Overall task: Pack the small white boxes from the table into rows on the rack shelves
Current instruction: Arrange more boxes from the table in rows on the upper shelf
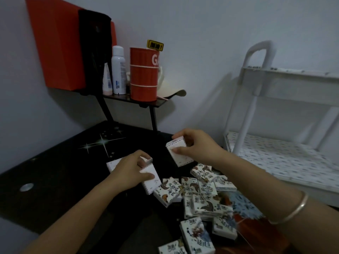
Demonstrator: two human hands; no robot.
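Note:
My left hand (pixel 131 171) grips small white boxes (pixel 153 182) just above the black table (pixel 60 173), thumb across the top one. My right hand (pixel 197 144) pinches another white box (pixel 178 153), lifted a little and tilted, with fingers curled over its top end. A loose pile of several printed white boxes (pixel 203 197) lies on the table below and right of both hands. The white rack (pixel 256 83) stands to the right; its lower shelf (pixel 286 162) and upper shelf (pixel 300 74) show no boxes in the visible part.
A raised black shelf (pixel 134 99) at the table's back holds a red tin can (pixel 144 74), a white spray bottle (pixel 118 70), a small tube and an orange box (pixel 55 44). A grey wall stands behind. A bangle circles my right wrist (pixel 291 209).

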